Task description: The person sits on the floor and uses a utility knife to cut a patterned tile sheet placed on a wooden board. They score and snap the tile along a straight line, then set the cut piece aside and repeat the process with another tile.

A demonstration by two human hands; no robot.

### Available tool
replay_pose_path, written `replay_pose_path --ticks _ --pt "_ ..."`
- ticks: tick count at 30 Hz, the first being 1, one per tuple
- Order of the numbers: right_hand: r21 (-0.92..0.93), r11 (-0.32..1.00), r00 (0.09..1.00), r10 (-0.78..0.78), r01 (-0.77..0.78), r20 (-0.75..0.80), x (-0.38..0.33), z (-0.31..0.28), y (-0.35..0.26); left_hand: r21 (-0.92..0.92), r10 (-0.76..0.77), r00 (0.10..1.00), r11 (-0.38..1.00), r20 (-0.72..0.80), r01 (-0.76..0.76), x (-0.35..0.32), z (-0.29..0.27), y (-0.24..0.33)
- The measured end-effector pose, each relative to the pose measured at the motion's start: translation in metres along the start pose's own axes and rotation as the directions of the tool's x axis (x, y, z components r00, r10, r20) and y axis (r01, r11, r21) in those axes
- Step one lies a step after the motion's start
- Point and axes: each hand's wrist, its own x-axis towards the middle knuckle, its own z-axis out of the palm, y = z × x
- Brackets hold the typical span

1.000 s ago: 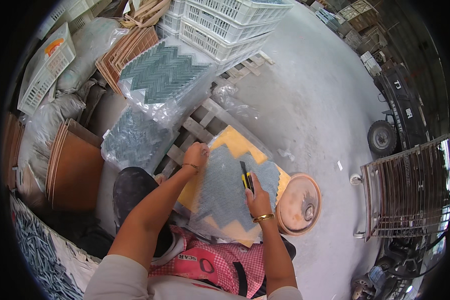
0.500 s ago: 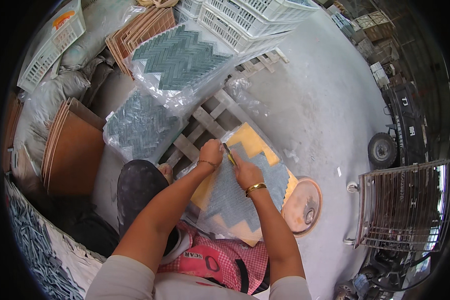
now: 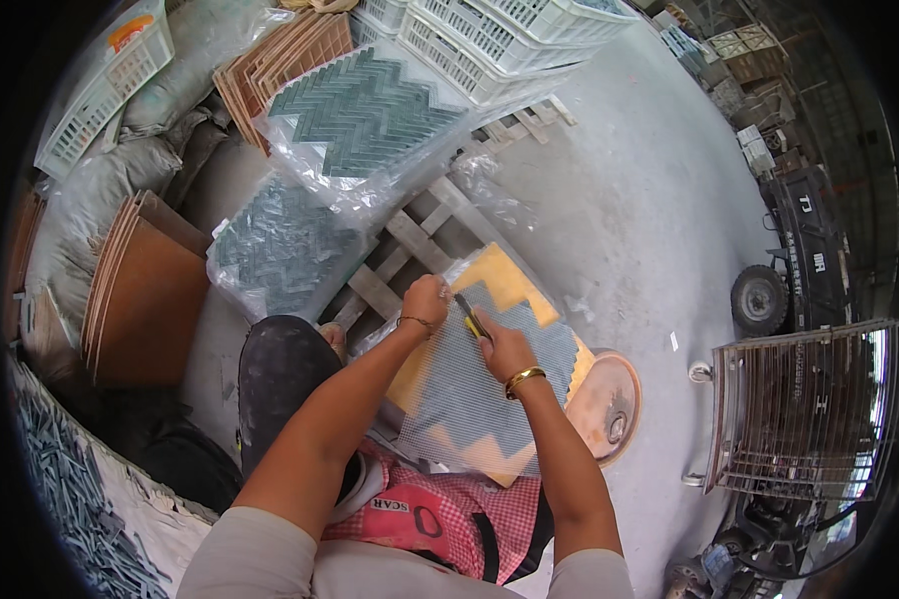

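Head view: at frame centre the right hand (image 3: 502, 347) has its grip closed around a yellow-handled cutter (image 3: 470, 317). The cutter's long axis slants from lower right to upper left, blade end toward the left hand (image 3: 425, 299). That hand's fingers are curled and pressed down on the upper edge of a grey mesh-backed tile sheet (image 3: 469, 389), which lies on a yellow board (image 3: 499, 275). Bagged herringbone sheets (image 3: 355, 115) lie in the upper left, well apart.

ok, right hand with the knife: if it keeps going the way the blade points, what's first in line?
Probably the left hand: the knife in the right hand points up-left across the mesh sheet, tip close beside it.
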Motion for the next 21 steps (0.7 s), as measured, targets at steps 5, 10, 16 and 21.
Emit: replay_pose_path --ticks 5,10,16,21 --pt "0.181 0.980 0.996 0.072 -0.079 0.042 0.011 -0.004 -0.006 -0.064 0.025 0.999 0.998 -0.035 -0.027 0.000 0.005 -0.008" --pt "0.323 0.938 0.989 0.091 -0.124 0.116 0.002 -0.016 -0.013 -0.081 0.008 1.000 0.997 -0.030 -0.010 -0.002 0.003 -0.006" --pt "0.349 0.924 0.987 0.127 -0.155 0.102 0.004 -0.014 -0.022 -0.114 -0.020 1.000 0.993 -0.007 0.019 -0.001 0.004 -0.005" --pt "0.400 0.868 0.944 0.197 -0.293 0.264 -0.004 -0.031 -0.036 -0.158 0.069 0.996 0.984 -0.062 -0.078 -0.004 -0.001 -0.017"
